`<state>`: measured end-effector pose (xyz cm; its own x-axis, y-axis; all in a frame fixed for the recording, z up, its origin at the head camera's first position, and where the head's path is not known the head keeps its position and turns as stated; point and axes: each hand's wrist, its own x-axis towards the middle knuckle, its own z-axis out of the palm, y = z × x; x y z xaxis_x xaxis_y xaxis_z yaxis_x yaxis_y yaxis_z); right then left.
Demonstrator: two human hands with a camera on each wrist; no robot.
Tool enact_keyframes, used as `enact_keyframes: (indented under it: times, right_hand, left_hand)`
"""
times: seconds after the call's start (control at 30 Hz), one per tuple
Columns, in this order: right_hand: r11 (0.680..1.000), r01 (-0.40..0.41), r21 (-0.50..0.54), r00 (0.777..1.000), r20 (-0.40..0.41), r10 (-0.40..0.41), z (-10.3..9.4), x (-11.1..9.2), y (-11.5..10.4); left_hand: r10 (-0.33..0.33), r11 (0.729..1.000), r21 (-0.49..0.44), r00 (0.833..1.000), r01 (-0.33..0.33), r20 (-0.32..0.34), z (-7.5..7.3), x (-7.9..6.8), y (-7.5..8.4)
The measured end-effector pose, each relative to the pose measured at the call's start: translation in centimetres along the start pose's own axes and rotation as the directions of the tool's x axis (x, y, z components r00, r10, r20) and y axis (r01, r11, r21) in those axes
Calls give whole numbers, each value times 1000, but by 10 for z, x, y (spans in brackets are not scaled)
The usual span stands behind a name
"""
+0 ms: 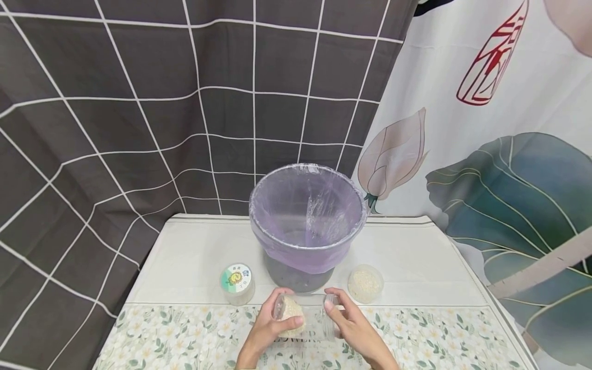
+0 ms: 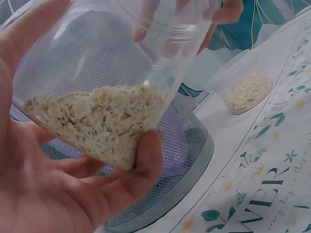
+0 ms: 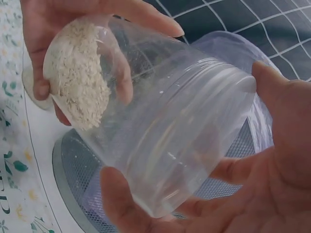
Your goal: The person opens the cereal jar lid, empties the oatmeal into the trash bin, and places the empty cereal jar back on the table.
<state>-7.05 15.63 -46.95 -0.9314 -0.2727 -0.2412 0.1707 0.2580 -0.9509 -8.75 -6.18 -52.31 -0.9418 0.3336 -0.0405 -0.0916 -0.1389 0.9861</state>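
Both hands hold a clear plastic jar (image 1: 314, 310) tipped on its side in front of the bin, low over the table. My left hand (image 1: 268, 329) grips its base end, where pale flakes like oats (image 2: 97, 116) have settled. At the threaded end, my right hand (image 1: 353, 326) has thumb and fingers curled round the clear rim part (image 3: 194, 145), which looks like a transparent lid. In the right wrist view the flakes lie against the base, away from the threads. Part of the jar's base is hidden behind the left fingers.
A mesh bin (image 1: 296, 275) with a purple bag (image 1: 307, 221) over its rim stands behind the hands. Left of it is a jar with a green and white label (image 1: 237, 280); on the right, a clear tub of flakes (image 1: 365, 283). A flowered cloth (image 1: 185, 334) covers the front.
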Motion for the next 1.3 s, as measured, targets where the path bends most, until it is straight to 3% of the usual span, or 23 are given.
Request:
enact_keyframes:
  times: [0.1, 0.23, 0.4, 0.63, 1.07, 1.3]
  right_hand:
    - [999, -42, 32, 999, 9, 42, 0, 1, 0]
    - [994, -62, 86, 998, 30, 60, 0, 1, 1]
    - [981, -96, 166, 994, 66, 87, 0, 1, 0]
    - [975, -128, 182, 990, 78, 116, 1, 2, -1]
    - [967, -105, 233, 994, 64, 92, 3, 3, 4]
    - [969, -100, 225, 995, 51, 91, 3, 3, 5]
  left_hand:
    - [38, 998, -47, 999, -38, 10, 0, 0, -1]
    - [104, 994, -34, 995, -104, 7, 1, -1, -4]
    - [173, 984, 46, 985, -172, -22, 1, 0, -10]
    - [217, 971, 118, 974, -209, -62, 1, -1, -15]
    - [250, 963, 121, 967, -242, -53, 1, -1, -16]
    - [144, 986, 88, 988, -139, -61, 2, -2, -11]
